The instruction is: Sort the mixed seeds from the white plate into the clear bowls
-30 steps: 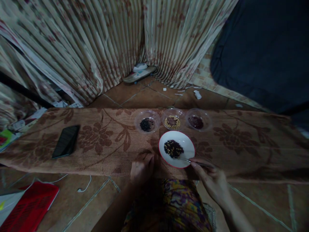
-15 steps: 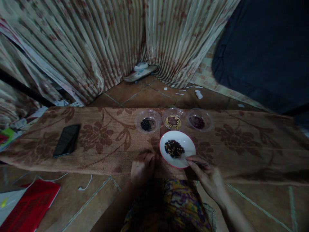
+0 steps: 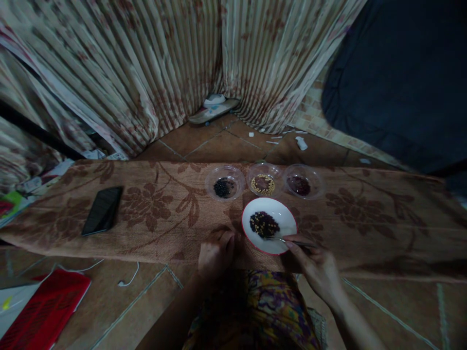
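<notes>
A white plate with a red rim [image 3: 288, 221] holds a mixed heap of dark and yellow beans [image 3: 263, 225]. At its lower right edge, my right hand [image 3: 317, 262] pinches a slim metal utensil [image 3: 280, 239]; its tip reaches the near side of the heap and is too small to make out. My left hand [image 3: 216, 253] rests as a loose fist on the cloth left of the plate, with nothing visible in it. Behind the plate stand three clear plastic bowls: black beans in the left bowl [image 3: 237, 183], yellow beans in the middle bowl [image 3: 263, 167], dark red beans in the right bowl [image 3: 315, 183].
A brown flowered cloth [image 3: 175, 233] covers the long, narrow table. A black phone [image 3: 102, 210] lies on its left part. Striped curtains [image 3: 175, 63] hang beyond, and white scraps lie on the tiled floor. A red item [image 3: 60, 301] and a white earphone cable lie below left.
The utensil's tip has shifted slightly at the near edge of the bean heap, with my right hand almost in place. My left hand stays still. The whole view has shifted very slightly.
</notes>
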Tool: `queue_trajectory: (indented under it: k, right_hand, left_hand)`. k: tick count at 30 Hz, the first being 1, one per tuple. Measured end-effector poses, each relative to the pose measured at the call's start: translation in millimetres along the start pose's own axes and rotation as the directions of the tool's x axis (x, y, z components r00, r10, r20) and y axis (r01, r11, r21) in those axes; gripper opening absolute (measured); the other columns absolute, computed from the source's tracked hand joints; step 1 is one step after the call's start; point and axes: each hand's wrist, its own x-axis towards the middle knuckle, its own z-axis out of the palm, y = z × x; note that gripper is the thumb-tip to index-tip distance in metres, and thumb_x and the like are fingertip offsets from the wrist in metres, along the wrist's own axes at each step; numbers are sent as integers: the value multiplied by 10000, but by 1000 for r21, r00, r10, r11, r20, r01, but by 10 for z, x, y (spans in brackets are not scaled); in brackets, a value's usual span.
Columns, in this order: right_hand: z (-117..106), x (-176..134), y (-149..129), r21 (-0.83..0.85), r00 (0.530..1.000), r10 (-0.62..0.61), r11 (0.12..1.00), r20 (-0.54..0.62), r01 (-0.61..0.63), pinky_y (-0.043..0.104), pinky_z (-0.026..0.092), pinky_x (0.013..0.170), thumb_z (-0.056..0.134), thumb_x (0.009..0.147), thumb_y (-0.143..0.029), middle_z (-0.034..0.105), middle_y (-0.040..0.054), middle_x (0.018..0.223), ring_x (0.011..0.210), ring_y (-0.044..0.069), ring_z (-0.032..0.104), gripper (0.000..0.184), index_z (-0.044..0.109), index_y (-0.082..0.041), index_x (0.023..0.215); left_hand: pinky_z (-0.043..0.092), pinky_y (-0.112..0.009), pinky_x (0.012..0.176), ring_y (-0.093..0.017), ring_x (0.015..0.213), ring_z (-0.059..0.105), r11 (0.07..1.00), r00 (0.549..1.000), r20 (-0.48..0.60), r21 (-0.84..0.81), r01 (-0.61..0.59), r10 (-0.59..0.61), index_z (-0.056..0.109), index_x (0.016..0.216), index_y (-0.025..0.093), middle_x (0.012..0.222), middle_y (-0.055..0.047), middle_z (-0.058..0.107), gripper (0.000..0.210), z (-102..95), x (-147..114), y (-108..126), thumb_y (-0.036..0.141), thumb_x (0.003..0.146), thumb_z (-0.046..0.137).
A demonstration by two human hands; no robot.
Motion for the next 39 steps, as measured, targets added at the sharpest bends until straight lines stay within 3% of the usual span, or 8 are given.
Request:
queue_trajectory:
  k: [5, 11, 15, 18, 22, 29, 33, 39]
  right_hand:
    - [-13, -9, -87, 62, 995, 38, 998, -97, -33, 388, 586, 815, 757, 729, -550, 787, 99, 909, 886, 275, 732, 360, 791, -207, 832]
    - [-5, 195, -262, 167, 992, 62, 985, -110, -43, 296, 546, 593, 769, 732, -484, 777, 81, 812, 706, 225, 706, 319, 789, -188, 849]
    - [255, 543, -551, 234, 987, -68, 967, -142, 100, 272, 507, 574, 750, 758, -425, 766, 64, 796, 655, 181, 662, 231, 764, -196, 732]
    - [524, 783, -792, 261, 980, -152, 948, -125, 180, 269, 487, 558, 727, 763, -413, 696, 18, 630, 586, 157, 604, 233, 778, -193, 821]
    - [681, 878, -880, 262, 974, -179, 942, -141, 211, 275, 485, 551, 729, 749, -421, 711, 25, 659, 575, 154, 594, 260, 780, -186, 849]
    - [203, 586, -474, 204, 961, -60, 972, -270, 118, 265, 514, 513, 750, 763, -433, 750, 57, 720, 598, 178, 661, 293, 778, -169, 886]
    - [-92, 360, -284, 82, 948, -44, 994, -314, 73, 335, 594, 633, 764, 743, -434, 783, 89, 835, 748, 245, 730, 270, 786, -183, 840]
    - [-190, 100, 59, -65, 977, -117, 992, -180, 107, 406, 581, 813, 708, 826, -460, 764, 101, 983, 929, 271, 711, 273, 778, -208, 903]
  left_hand:
    - [472, -266, 706, -151, 781, 623, 1000, 1000, 0, 9, 5, -5, 630, 872, 220, 825, -22, 687, 169, 6, -3, -6, 218, 962, 486]
    - [491, -264, 717, -148, 785, 635, 999, 999, 9, -12, 33, -32, 634, 885, 218, 828, -29, 694, 191, 3, -1, 8, 234, 974, 466]
    - [507, -273, 704, -158, 781, 650, 1000, 1000, -8, -21, 22, -22, 632, 877, 223, 809, -31, 694, 186, -2, -5, 13, 225, 969, 470]
    - [519, -287, 710, -166, 786, 657, 1000, 1000, -31, -17, 5, -5, 635, 918, 230, 828, -32, 700, 154, 2, -13, 2, 196, 952, 488]
    - [519, -279, 694, -160, 762, 653, 1000, 1000, -22, -29, -1, 1, 633, 917, 231, 806, -28, 690, 160, 13, -21, -8, 175, 945, 485]
    - [497, -266, 703, -153, 773, 644, 999, 1000, -18, -35, 15, -16, 625, 863, 226, 804, -18, 691, 171, 27, -16, -10, 217, 964, 487]
    - [487, -265, 703, -151, 766, 638, 999, 1000, -3, -39, 16, -16, 627, 869, 219, 807, -22, 691, 187, 14, -11, -15, 223, 972, 471]
    - [471, -259, 681, -145, 746, 629, 1000, 1000, 6, -25, 15, -15, 634, 875, 221, 800, -18, 692, 182, 3, -8, -15, 226, 969, 479]
